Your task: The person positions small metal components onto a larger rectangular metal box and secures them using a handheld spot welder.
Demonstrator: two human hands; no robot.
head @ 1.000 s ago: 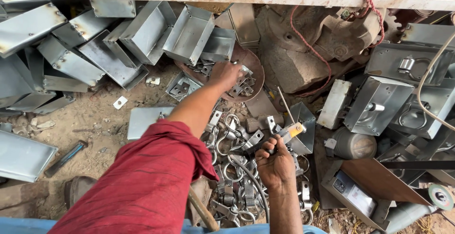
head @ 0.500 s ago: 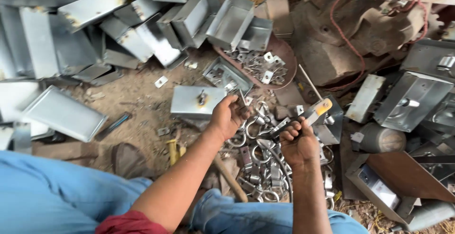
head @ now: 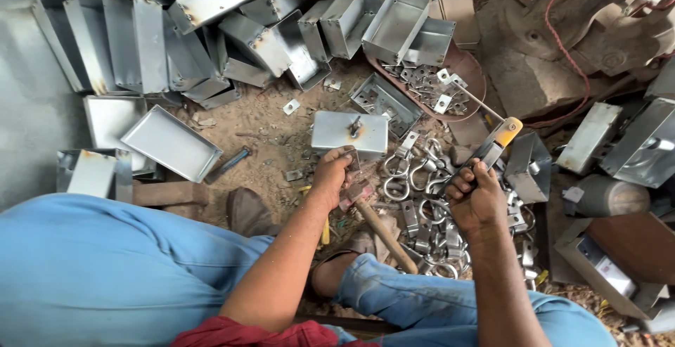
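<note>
My left hand (head: 329,177) is closed on a small metal bracket (head: 349,156), held at the near edge of a flat upturned metal box (head: 349,131) on the sandy ground. My right hand (head: 475,201) grips a clamp-like tool with a yellow-orange tip (head: 498,142); a thin rod (head: 472,98) runs from it up and to the left. A hammer with a wooden handle (head: 385,236) lies between the hands, its head just below my left fingers. A heap of metal ring clamps (head: 415,178) lies between the hands and under my right wrist.
A round dish of small flat brackets (head: 470,73) sits beyond the box. Several open metal boxes (head: 394,23) are piled at the top and left, with more boxes (head: 527,168) at right. My blue-trousered legs (head: 105,270) fill the bottom. A red cable (head: 562,52) curls at top right.
My left hand has come back from the round dish to the flat box, carrying a small bracket. My right hand stayed put with the tool. The view tilted down toward my legs.
</note>
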